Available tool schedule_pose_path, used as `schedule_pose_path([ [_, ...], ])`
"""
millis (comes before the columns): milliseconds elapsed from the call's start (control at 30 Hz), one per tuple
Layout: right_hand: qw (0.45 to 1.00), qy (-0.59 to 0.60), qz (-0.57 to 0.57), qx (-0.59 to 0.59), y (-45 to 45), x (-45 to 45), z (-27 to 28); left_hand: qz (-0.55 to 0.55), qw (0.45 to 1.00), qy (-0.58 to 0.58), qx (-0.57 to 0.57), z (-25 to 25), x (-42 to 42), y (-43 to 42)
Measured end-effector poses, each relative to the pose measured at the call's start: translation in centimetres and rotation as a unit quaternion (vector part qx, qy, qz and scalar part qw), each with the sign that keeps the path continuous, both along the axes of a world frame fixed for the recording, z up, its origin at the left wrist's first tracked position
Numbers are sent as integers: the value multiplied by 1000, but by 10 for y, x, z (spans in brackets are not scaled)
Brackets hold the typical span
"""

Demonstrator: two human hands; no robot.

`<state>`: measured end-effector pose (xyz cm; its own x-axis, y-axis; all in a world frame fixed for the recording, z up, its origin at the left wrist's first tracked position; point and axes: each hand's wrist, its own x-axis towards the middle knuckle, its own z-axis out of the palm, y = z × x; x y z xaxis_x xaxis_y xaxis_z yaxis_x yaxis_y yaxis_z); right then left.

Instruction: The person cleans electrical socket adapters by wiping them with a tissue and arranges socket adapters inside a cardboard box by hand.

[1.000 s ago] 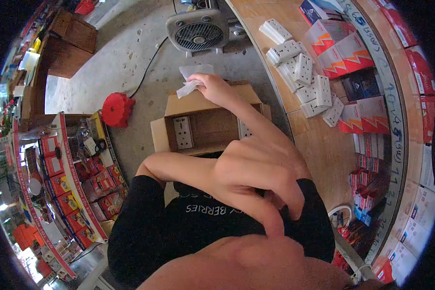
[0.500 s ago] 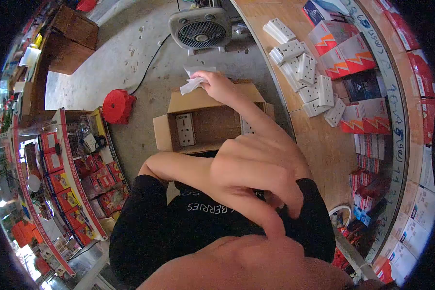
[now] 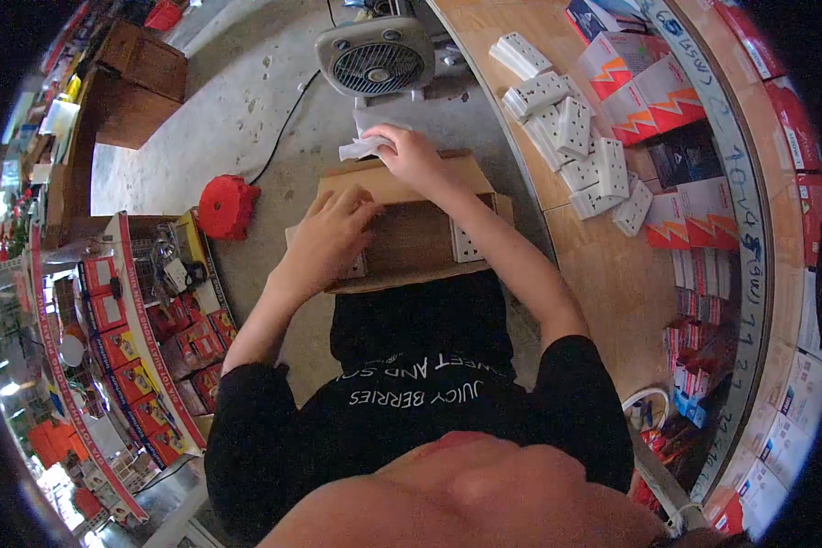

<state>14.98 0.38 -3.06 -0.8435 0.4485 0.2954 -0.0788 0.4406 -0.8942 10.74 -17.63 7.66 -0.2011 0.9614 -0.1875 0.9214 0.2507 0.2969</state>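
An open cardboard box (image 3: pixel 411 242) sits in front of my knees, its far flap (image 3: pixel 466 173) raised. My right hand (image 3: pixel 413 164) is above that flap, closed on a crumpled thin white sheet (image 3: pixel 363 148); whether it is paper or plastic I cannot tell. Over the left end of the box hovers my left hand (image 3: pixel 331 236), fingers bent and apart, with nothing visible in it. It mostly covers one white socket block (image 3: pixel 356 267) in the box. A second white socket block (image 3: pixel 466 242) stands at the box's right end.
White socket blocks (image 3: pixel 571 128) lie piled on the wooden surface at right, beside red and white boxes (image 3: pixel 653 100). A box fan (image 3: pixel 379 64) stands beyond the carton. A red object (image 3: pixel 227 207) is on the floor at left, near a shelf of packaged goods (image 3: pixel 142 356).
My left hand has swung from across my body near my right arm to the left end of the box. The right hand keeps the white sheet, at nearly the same spot.
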Motion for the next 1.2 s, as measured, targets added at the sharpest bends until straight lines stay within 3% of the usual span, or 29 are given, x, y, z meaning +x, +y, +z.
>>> schedule_pose_path([
  [167, 1000, -23, 5, 12, -3, 1, 0, -109, 979, 171, 20, -10, -2, -13],
  [300, 998, -51, 23, -5, -2, 0, -1, -78, 979, 190, 10, -41, -8, -23],
  [400, 999, -42, 14, 14, -4, 1, -1, -52, 976, 193, 83, -51, -9, -21],
  [500, 998, -43, 20, 29, -5, 1, 0, -35, 961, 276, -5, -54, -5, -18],
  [800, 998, -42, 34, 33, -7, 1, 1, -32, 967, 248, 46, -61, -6, -24],
  [900, 998, -27, 36, 44, -5, 2, -2, -12, 985, 172, -14, -47, -2, -20],
  [967, 997, -54, 43, 23, -6, 3, -2, -47, 975, 172, 132, -43, 1, -19],
  [1000, 996, -79, 51, 3, -6, 2, -1, -46, 974, 174, 135, -42, 3, -22],
  [1067, 996, -69, 50, 17, -7, 1, 0, -125, 983, -16, 132, -41, 7, -28],
  [1100, 996, -63, 49, 26, -7, 2, 1, -124, 983, -11, 137, -41, 9, -28],
  [1167, 996, -57, 56, 29, -8, 3, 1, -111, 992, -67, 4, -45, 15, -26],
  [1200, 996, -52, 62, 27, -8, 3, 3, -111, 992, -65, 10, -52, 14, -28],
])
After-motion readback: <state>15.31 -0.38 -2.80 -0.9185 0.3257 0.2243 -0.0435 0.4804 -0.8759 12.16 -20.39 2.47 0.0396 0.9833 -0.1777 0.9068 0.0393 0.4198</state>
